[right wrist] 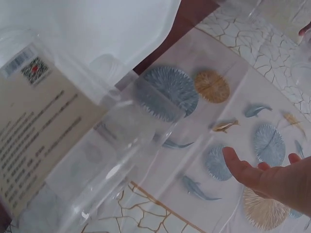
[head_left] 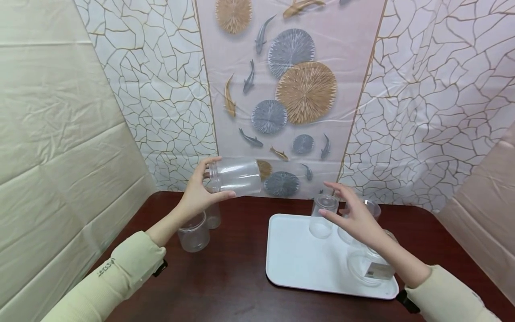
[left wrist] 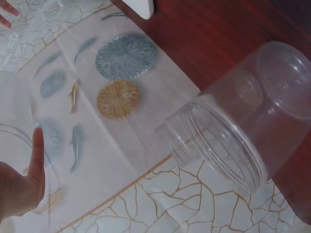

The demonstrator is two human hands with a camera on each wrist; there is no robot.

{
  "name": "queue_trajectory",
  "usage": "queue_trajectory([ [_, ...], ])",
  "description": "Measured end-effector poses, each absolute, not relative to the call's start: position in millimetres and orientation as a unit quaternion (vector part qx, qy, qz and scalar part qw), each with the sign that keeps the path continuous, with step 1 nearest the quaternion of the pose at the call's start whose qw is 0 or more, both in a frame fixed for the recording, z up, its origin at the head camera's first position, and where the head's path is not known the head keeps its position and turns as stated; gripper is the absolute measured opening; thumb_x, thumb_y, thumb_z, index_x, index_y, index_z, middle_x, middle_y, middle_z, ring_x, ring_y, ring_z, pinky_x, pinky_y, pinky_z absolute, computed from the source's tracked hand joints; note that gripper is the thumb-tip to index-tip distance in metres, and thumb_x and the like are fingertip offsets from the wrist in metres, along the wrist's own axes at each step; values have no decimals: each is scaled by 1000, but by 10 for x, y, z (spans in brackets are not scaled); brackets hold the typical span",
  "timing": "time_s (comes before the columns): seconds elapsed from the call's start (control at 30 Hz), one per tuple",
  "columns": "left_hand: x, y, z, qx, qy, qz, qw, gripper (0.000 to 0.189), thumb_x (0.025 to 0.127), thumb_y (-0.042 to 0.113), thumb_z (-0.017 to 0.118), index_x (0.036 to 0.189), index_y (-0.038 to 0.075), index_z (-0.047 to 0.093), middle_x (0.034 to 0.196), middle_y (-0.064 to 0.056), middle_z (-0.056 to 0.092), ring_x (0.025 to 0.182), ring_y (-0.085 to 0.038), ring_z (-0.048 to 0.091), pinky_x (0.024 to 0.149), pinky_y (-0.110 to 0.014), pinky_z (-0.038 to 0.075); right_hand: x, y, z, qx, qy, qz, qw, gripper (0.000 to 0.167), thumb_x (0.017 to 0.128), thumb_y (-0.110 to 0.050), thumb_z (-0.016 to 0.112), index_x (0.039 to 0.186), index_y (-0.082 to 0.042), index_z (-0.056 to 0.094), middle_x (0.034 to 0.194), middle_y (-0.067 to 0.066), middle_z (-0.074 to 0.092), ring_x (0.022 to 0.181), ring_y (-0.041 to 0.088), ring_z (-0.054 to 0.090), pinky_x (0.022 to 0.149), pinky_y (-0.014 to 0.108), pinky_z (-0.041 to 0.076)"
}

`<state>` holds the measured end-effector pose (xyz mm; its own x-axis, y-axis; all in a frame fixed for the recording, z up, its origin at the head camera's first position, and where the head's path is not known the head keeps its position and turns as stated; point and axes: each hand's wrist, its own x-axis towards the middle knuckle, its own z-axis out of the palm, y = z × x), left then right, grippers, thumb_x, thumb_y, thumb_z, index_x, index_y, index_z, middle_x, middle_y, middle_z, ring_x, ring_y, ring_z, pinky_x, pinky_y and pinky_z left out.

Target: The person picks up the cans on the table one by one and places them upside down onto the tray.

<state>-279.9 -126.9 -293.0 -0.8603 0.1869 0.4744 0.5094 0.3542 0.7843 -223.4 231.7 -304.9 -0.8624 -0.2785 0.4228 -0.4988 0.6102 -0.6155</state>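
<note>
My left hand [head_left: 197,194] grips a clear plastic jar [head_left: 240,175] near its threaded end, holding it sideways above the table. Its other end points right. In the left wrist view, part of that jar shows at the left edge beside the thumb [left wrist: 36,160]. My right hand [head_left: 356,219] hovers over the tray with fingers spread and nothing in it; a slim clear jar [head_left: 322,223] stands just left of it. A labelled clear jar [right wrist: 43,131] looms beside the right hand in the right wrist view. Another clear jar is partly hidden behind the right hand.
The white tray [head_left: 297,264] lies at the right of the dark red table [head_left: 225,277], bearing several clear jars. Below my left hand stand a wide clear jar [head_left: 194,237] and a narrower one [head_left: 214,218]. Patterned cloth [head_left: 289,134] hangs along the back.
</note>
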Motion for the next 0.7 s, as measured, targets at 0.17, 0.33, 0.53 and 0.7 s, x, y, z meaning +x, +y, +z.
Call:
queue_trajectory([
  [0.17,-2753,-1234,-2951,-237,-783,-562,126,86,67,9,84,137,25,37,127,-12,44,109,-29,51,73,-33,57,-2212,2269,-3045,198,-876,427,107,60,92,-20,61,144,-9,32,147,20,32,129,48,36,92,59,45],
  [0.33,-2709,-1193,-2959,-254,-774,-567,123,87,65,7,85,136,22,38,131,-6,42,107,-26,51,75,-32,55,-2187,2212,-3006,185,-871,446,94,60,93,-22,60,145,-12,31,143,21,37,129,46,39,91,55,43],
  [0.53,-2673,-1160,-2975,-256,-775,-565,120,87,65,7,85,136,22,38,136,-3,41,109,-24,51,84,-39,51,-2188,2183,-2992,183,-859,472,74,62,94,-21,58,147,-13,27,145,22,33,130,46,36,93,55,42],
  [0.7,-2649,-1104,-3024,-265,-767,-571,123,86,66,6,84,136,24,38,139,-3,40,110,-26,54,86,-39,52,-2196,2179,-3005,186,-836,514,47,66,94,-15,56,149,-12,20,146,23,29,131,49,33,95,60,42],
])
